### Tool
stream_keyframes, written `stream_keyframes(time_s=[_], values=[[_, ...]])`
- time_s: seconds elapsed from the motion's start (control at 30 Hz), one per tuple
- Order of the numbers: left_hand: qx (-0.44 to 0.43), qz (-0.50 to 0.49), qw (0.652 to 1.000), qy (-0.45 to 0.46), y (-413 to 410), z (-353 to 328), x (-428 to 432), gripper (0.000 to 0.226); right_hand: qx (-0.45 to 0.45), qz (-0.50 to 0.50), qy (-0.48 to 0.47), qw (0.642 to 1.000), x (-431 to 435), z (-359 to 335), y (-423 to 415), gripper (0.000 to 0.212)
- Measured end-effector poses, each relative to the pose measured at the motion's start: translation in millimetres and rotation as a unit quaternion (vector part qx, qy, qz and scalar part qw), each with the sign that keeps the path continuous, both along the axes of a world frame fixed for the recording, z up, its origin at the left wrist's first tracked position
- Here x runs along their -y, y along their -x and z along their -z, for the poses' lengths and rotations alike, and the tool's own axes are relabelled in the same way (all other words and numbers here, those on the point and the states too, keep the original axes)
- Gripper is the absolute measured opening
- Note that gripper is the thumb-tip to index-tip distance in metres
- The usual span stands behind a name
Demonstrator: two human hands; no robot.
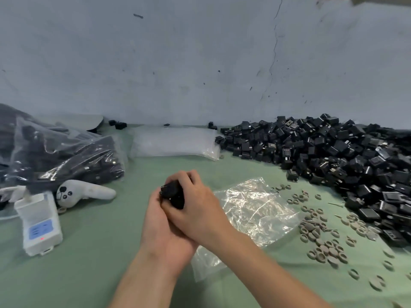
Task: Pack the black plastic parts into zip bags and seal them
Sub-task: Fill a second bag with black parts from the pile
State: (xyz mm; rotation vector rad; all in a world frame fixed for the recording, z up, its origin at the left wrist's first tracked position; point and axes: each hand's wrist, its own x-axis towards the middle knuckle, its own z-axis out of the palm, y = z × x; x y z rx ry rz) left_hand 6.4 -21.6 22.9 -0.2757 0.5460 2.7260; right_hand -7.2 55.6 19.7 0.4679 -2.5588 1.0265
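Both hands, left (165,221) and right (195,210), clasped around black part (172,192) (orientation hidden), zip bag (255,210) flat beside

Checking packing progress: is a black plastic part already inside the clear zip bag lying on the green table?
No, the clear zip bag lies flat and empty; both hands hold the black plastic part.

I am gripping a black plastic part (172,194) in my left hand (165,225) and right hand (195,210) above a green table (100,252), a clear zip bag (251,214) lying beside them.
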Motion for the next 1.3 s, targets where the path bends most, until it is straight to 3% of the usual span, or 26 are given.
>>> stream_keyframes(time_s=[0.23, 0.3, 0.33, 0.43, 0.53, 0.63, 0.7, 0.77, 0.87, 1.0, 1.1, 1.3], values=[[-0.001, -0.017, 0.999, 0.040, 11, 6, 34, 0.023, 0.034, -0.056, 0.006, 0.998, 9, -2, -4, 0.038], [-0.001, -0.011, 0.999, 0.040, 11, 8, 43, 0.032, 0.077, -0.076, -0.002, 0.994, 9, 0, -5, 0.046], [0.007, -0.008, 0.999, 0.036, 11, 10, 45, 0.037, 0.107, -0.092, 0.017, 0.990, 10, 1, -6, 0.049], [0.026, -0.015, 0.999, 0.042, 11, 11, 47, 0.031, 0.167, -0.141, 0.195, 0.956, 11, -4, -8, 0.041], [0.045, -0.027, 0.998, 0.016, 12, 12, 54, 0.028, 0.115, -0.087, 0.251, 0.957, 5, -9, -5, 0.030], [0.061, -0.026, 0.997, -0.034, 12, 13, 62, 0.026, 0.076, 0.048, 0.173, 0.981, -13, -2, -5, 0.023], [0.064, -0.015, 0.997, -0.032, 12, 16, 66, 0.024, 0.105, 0.112, 0.026, 0.988, -23, 11, -11, 0.028], [0.069, 0.000, 0.997, -0.018, 13, 19, 69, 0.022, 0.154, 0.122, -0.110, 0.974, -27, 24, -17, 0.045], [0.077, 0.010, 0.997, -0.009, 12, 23, 74, 0.021, 0.185, 0.110, -0.189, 0.958, -22, 33, -18, 0.062], [0.056, 0.011, 0.998, -0.021, 12, 26, 82, 0.021, 0.175, 0.100, -0.263, 0.944, -18, 47, -16, 0.053], [0.026, 0.019, 0.999, -0.042, 11, 25, 86, 0.025, 0.188, 0.107, -0.236, 0.947, -18, 50, -12, 0.032], [0.018, 0.070, 0.997, -0.041, 7, 27, 77, 0.030, 0.234, 0.096, -0.041, 0.967, -24, 41, -4, 0.015]])
